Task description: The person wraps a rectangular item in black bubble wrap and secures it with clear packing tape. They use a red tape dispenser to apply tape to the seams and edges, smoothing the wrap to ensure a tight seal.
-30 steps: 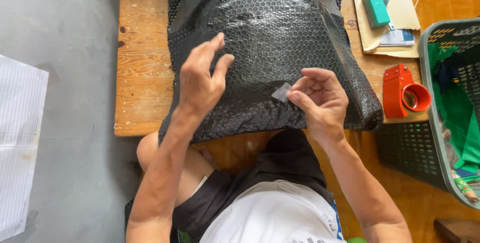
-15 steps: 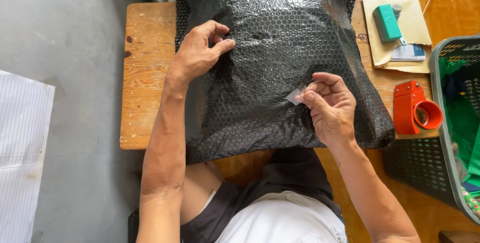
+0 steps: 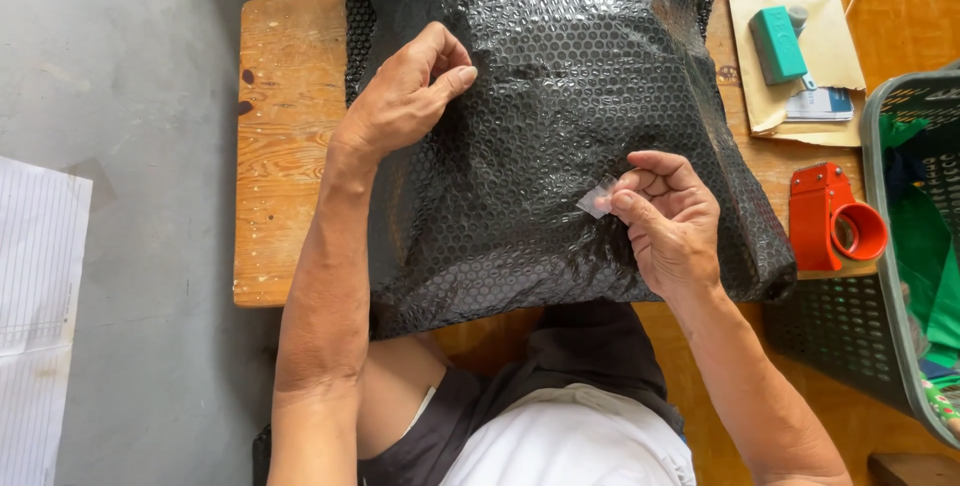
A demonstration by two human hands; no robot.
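— Head view: black bubble-wrap parcel [image 3: 560, 116], bulky and glossy, lying across a low wooden table [image 3: 285, 156], filling the middle and running off the frame at twelve o'clock. Near edge overhanging toward the lap.

— And the hands?

— Left hand [image 3: 405, 96] at ten o'clock on the parcel, thumb and forefinger pressed together on a fold of wrap, probably to keep the loose layer taut. Right hand [image 3: 665, 216] at four o'clock, fingertips pinching a small clear piece of tape [image 3: 597, 199], held just above the wrap, apparently kept off the surface so as not to stick early.

— Anything beyond the parcel?

— At three o'clock, red tape dispenser [image 3: 835, 221] with its roll facing outward, close to the right hand, likely for easy reach. At one o'clock, tan envelope [image 3: 820, 56], flat and rectangular, with a teal block-shaped tool [image 3: 778, 44] on top and a small pale printed card [image 3: 820, 103] below it, lettering too small to tell. Far right, grey plastic basket [image 3: 880, 266] holding green cloth [image 3: 930, 246]. At nine o'clock on the grey floor, white lined sheets of paper [image 3: 40, 286].
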